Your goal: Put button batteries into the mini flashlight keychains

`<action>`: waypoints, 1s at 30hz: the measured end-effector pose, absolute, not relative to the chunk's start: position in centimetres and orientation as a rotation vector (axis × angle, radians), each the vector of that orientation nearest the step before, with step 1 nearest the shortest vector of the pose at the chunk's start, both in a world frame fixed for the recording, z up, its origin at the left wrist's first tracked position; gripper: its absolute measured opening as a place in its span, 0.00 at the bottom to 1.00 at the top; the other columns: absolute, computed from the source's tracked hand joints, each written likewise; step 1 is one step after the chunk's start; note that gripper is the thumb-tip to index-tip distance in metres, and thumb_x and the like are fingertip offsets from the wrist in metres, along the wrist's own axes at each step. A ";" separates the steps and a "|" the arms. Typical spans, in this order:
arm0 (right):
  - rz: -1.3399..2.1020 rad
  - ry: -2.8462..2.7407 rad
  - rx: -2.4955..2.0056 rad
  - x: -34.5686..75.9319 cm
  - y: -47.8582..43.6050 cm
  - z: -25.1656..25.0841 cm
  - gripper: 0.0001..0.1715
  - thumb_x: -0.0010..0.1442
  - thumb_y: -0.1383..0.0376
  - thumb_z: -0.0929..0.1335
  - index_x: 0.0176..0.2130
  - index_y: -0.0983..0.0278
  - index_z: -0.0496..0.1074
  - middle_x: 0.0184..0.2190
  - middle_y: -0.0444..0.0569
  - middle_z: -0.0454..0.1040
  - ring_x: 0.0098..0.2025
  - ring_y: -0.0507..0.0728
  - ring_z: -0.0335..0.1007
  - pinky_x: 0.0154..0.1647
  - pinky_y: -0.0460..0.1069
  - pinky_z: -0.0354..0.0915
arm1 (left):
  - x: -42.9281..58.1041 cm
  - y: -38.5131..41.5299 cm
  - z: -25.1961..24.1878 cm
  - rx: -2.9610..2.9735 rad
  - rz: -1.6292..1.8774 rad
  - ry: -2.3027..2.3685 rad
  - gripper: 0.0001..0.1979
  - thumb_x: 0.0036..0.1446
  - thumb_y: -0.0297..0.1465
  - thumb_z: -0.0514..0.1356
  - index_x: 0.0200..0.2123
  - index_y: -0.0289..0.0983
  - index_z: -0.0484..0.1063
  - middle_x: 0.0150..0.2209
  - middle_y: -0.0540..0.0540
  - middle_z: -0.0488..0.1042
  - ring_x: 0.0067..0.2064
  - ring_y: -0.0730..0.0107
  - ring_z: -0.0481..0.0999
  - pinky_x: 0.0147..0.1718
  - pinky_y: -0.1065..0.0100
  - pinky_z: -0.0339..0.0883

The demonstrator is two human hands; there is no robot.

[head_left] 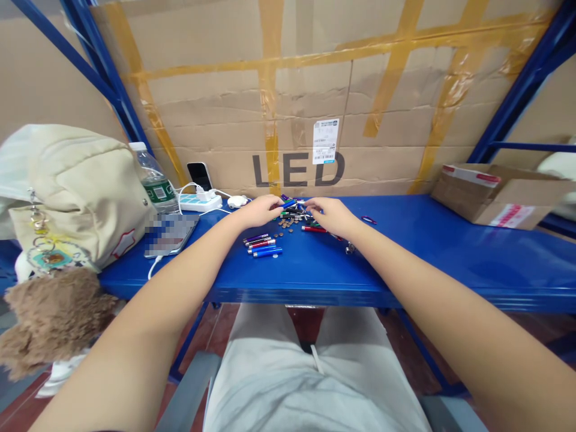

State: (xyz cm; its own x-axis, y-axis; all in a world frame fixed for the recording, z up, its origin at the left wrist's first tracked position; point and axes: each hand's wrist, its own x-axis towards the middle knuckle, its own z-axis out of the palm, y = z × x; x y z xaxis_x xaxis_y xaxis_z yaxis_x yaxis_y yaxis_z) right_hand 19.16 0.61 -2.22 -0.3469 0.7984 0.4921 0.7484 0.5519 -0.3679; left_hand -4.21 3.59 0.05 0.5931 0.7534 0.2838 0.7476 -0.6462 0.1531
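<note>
Blue tube (pixel 288 204) at the fingertips of the left hand (pixel 265 210), above the middle of the worktop (pixel 405 246) and toward its far edge; thumb and fingers drawn together on it. Right hand (pixel 330 215) just beside, palm down, fingers bent toward the tube's other end; cannot tell whether they grip a small part. Beneath and between the hands: a loose pile (pixel 294 215) of dark, green and silvery slim pieces, overlapping, too small to sort singly. At its near side, a scatter of brown discs (pixel 290 223); a red tube (pixel 314 228) lies by the right hand, and a small metal piece (pixel 350 247) near the right wrist. Closer to the worktop's near edge, left of middle, a row of tubes (pixel 263 245), purple, red and blue, roughly parallel. One purple piece (pixel 369 220) lies apart, right of the right hand. Toward the far left corner: white power strip (pixel 193 203) with plugs and cables, phone (pixel 199 176) upright behind it, clear bottle (pixel 157 183) with green label. At the left end, a flat device (pixel 172 235), screen masked, beside a cream bag (pixel 85 192). Open small carton (pixel 499 195) near the far right corner. Large taped cardboard (pixel 216 120) marked "LED" stands behind the far edge.
</note>
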 end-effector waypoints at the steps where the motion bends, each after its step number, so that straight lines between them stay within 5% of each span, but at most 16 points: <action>1: 0.095 -2.171 -1.231 19.1 0.4 -2.2 0.18 0.65 0.67 0.62 0.50 0.65 0.76 0.50 0.52 0.78 0.53 0.59 0.73 0.56 0.52 0.65 | -4.2 3.6 -0.1 2.762 0.499 1.331 0.14 0.63 0.37 0.50 0.41 0.36 0.71 0.42 0.42 0.76 0.44 0.61 0.74 0.44 0.63 0.66; 9: 0.086 -2.366 -1.198 19.2 0.4 -2.8 0.17 0.63 0.71 0.62 0.43 0.60 0.78 0.46 0.46 0.80 0.48 0.56 0.75 0.52 0.50 0.66 | -4.0 3.5 -1.0 2.592 0.484 1.304 0.14 0.65 0.38 0.46 0.41 0.38 0.67 0.45 0.45 0.76 0.47 0.63 0.74 0.48 0.64 0.64; 18: -0.051 -2.496 -1.231 18.5 0.6 -3.1 0.19 0.66 0.67 0.60 0.51 0.61 0.74 0.54 0.52 0.75 0.54 0.59 0.71 0.55 0.53 0.63 | -2.9 3.4 -1.4 2.614 0.470 1.243 0.16 0.65 0.40 0.45 0.44 0.37 0.67 0.49 0.42 0.73 0.48 0.61 0.72 0.48 0.62 0.64; 30: -0.087 -2.548 -1.205 18.6 -0.1 -3.0 0.18 0.65 0.69 0.62 0.49 0.57 0.75 0.51 0.48 0.77 0.52 0.58 0.72 0.53 0.52 0.64 | -3.0 1.9 -0.3 2.579 0.390 1.134 0.14 0.64 0.40 0.48 0.41 0.40 0.68 0.46 0.45 0.74 0.46 0.62 0.73 0.46 0.62 0.65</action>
State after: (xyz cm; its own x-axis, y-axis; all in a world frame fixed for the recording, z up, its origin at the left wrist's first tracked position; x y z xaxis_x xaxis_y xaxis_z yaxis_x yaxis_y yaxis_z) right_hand 18.61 -0.09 -3.02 -0.5929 0.7427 0.3112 0.7622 0.6423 -0.0810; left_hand -2.97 1.88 -0.31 0.6520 0.7476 0.1265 0.6672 -0.6449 0.3727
